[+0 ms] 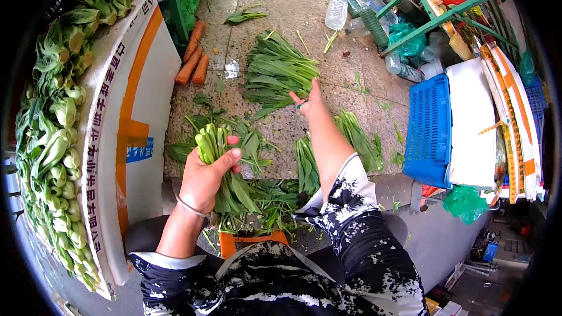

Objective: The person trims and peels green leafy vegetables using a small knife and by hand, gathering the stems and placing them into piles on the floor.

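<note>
My left hand (205,178), with a bracelet on its wrist, grips a bunch of leafy greens (239,193); the cut stems point up and the leaves hang below. My right hand (308,100) reaches forward with its fingers apart, at the stem end of a larger pile of greens (275,70) lying on the stone surface. Two more bunches, one (306,164) beside my right forearm and another (360,140) to its right, lie nearer to me. Loose leaves (252,146) are scattered between my hands.
Carrots (192,61) lie at the back left, beside a white foam box (143,58) edged with green vegetables (61,140). Plastic bottles (366,14) stand and lie at the back right. A blue crate (429,129) and white boxes (471,123) are on the right.
</note>
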A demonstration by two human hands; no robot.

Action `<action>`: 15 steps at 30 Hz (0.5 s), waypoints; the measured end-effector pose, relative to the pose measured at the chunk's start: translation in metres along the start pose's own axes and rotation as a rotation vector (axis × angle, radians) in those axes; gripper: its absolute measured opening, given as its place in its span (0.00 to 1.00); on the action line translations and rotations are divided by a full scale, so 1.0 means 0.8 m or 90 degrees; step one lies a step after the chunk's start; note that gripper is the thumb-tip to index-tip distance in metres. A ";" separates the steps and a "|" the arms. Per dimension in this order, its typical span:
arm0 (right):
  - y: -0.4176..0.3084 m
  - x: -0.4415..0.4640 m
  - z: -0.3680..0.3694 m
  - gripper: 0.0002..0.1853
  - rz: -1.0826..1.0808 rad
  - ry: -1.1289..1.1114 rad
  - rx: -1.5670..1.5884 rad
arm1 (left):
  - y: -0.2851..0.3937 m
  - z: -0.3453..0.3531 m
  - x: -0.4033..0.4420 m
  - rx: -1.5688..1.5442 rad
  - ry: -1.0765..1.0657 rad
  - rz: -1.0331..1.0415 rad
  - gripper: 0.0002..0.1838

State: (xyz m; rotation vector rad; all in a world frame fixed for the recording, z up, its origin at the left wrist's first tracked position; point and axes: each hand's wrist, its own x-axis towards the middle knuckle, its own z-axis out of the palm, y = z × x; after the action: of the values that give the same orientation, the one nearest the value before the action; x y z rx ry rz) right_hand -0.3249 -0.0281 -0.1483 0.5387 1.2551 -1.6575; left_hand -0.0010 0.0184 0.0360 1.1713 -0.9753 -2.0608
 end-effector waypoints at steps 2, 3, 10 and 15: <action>0.002 -0.004 0.015 0.41 0.035 0.079 0.010 | 0.002 0.002 0.001 0.004 0.001 0.003 0.10; 0.003 -0.007 0.022 0.38 0.068 0.158 0.020 | 0.003 0.002 0.002 0.007 0.001 0.007 0.10; 0.042 0.024 -0.040 0.17 -0.032 -0.090 0.060 | -0.006 0.003 0.006 0.028 0.001 0.010 0.09; 0.066 0.013 -0.067 0.17 0.013 -0.057 0.040 | -0.013 0.002 0.007 0.046 -0.014 -0.002 0.09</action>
State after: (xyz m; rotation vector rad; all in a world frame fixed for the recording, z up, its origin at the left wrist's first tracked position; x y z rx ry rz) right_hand -0.2933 0.0150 -0.2024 0.5082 1.1329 -1.6903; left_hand -0.0058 0.0208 0.0256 1.1896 -1.0674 -2.0593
